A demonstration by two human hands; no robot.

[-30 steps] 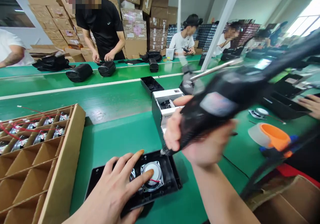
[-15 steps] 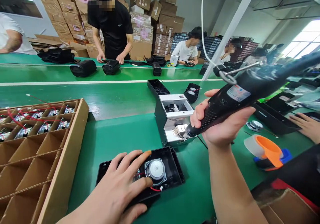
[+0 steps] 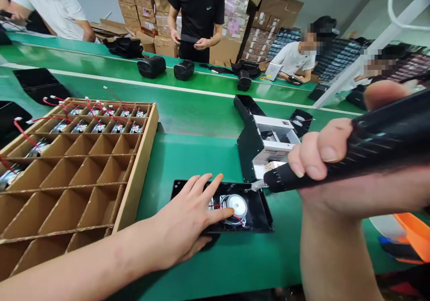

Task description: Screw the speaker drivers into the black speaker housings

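Note:
My left hand [image 3: 186, 213] lies across a black plastic speaker housing [image 3: 258, 218], fingers spread over it and thumb down at its near side, gripping it against the table. One fingertip touches the round silver speaker [image 3: 238, 206] inside; a second speaker is mostly hidden under the hand. Red wires [image 3: 239, 220] run beside the speaker. My right hand [image 3: 322, 157] is wrapped round a black electric screwdriver [image 3: 379, 135], which is tilted down to the left. Its bit [image 3: 257, 186] reaches the housing's far right part, by the inner wall; whether it sits on a screw I cannot make out.
A divided cardboard box [image 3: 134, 193] with several wired speakers stands at left. Behind the housing is a white-and-black screw feeder [image 3: 275, 135]. An orange tape dispenser [image 3: 414, 236] lies at right. Co-workers stand or sit beyond the green table [image 3: 201, 153].
The screwdriver has come down from above the table, its bit now at the housing. My left hand stays on the housing. The view has swung left, and a co-worker opposite has lifted a dark flat piece.

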